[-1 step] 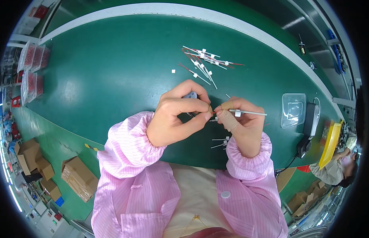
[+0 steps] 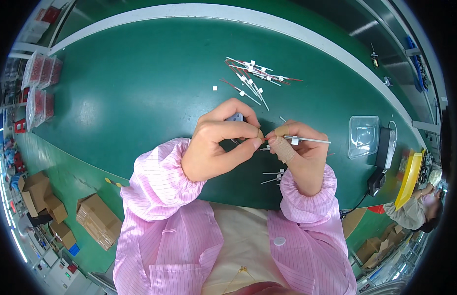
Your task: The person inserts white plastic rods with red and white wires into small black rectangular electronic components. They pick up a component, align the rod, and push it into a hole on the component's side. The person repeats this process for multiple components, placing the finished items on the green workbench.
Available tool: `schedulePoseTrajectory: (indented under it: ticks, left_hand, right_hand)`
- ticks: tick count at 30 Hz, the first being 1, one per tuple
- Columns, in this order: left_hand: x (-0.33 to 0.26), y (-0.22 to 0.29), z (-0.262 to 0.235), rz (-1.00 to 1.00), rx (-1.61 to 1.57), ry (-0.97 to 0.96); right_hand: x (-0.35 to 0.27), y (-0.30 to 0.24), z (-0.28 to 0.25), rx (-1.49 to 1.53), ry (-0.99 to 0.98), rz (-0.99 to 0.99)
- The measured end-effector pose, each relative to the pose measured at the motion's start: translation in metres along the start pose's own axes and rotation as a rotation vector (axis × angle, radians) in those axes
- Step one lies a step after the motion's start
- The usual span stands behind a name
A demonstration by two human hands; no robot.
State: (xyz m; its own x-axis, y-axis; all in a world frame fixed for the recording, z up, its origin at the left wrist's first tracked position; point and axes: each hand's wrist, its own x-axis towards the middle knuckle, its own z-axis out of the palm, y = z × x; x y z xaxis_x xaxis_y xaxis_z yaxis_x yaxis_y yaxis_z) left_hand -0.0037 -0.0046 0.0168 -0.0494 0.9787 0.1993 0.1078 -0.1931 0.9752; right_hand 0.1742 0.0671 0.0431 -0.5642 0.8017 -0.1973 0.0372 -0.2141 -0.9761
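My right hand point(image 2: 303, 147), tape around its thumb and forefinger, pinches a thin white rod with a small white tag point(image 2: 294, 141); the rod sticks out to the right. My left hand point(image 2: 223, 140) is closed, thumb and forefinger tips together just left of the right fingertips. Between the two sets of fingertips shows a short bit of red wire point(image 2: 265, 139); its ends are hidden. A grey-blue rounded object point(image 2: 236, 117) is partly covered by my left fingers, and I cannot tell whether they touch it. More tagged rods point(image 2: 273, 176) lie below, beside my right cuff.
Beyond my hands lies a loose pile of tagged white rods with red wires point(image 2: 253, 78), near a small white square point(image 2: 214, 88). A clear plastic tray point(image 2: 363, 137) and a black device point(image 2: 384, 150) stand at right. Clear boxes point(image 2: 41, 71) sit at far left; another person point(image 2: 415, 209) is at right.
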Motion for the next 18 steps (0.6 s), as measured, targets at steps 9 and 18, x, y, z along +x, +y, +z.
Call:
schedulePoseTrajectory:
  ticks: [9, 18]
  left_hand:
    - [0.001, 0.001, -0.003, -0.014, 0.042, -0.019]
    - [0.004, -0.004, -0.002, -0.029, 0.130, -0.015]
  right_hand:
    - [0.000, 0.003, 0.001, -0.011, 0.030, -0.051]
    - [0.005, 0.006, -0.003, -0.012, 0.109, -0.157]
